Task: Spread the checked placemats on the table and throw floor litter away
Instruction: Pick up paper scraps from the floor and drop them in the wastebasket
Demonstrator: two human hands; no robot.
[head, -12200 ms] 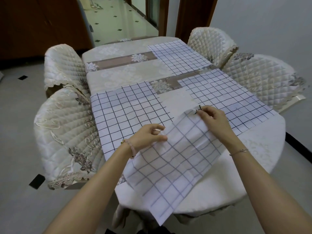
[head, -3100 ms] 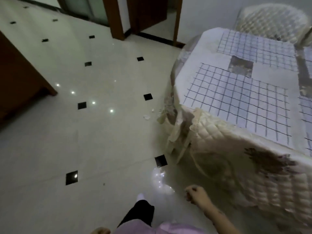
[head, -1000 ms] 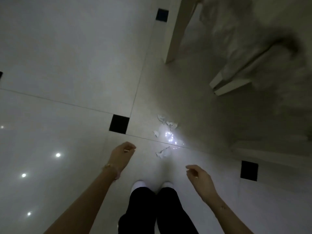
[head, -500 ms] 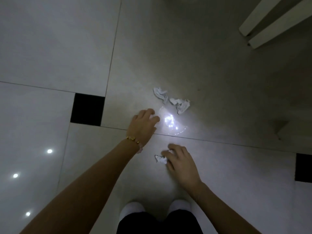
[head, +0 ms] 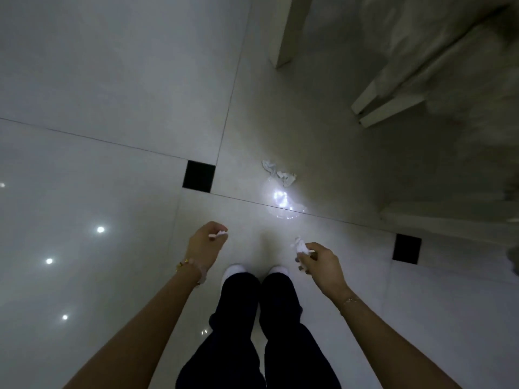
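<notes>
Head view, looking straight down at the tiled floor (head: 112, 80). Half a second back, both hands low at the litter; now lifted clear, each with a piece. Left hand (head: 204, 245) with grip pinching a thin white scrap (head: 218, 235); right hand (head: 320, 262) with grip closed on a crumpled white wad (head: 300, 246). Judged partway through the pickup: two pieces off the floor, one twisted white clump (head: 279, 173) left lying far of the feet, beside a bright glare spot (head: 280, 197). Two chair legs (head: 289, 29) at far right. No placemats or bin in sight.
</notes>
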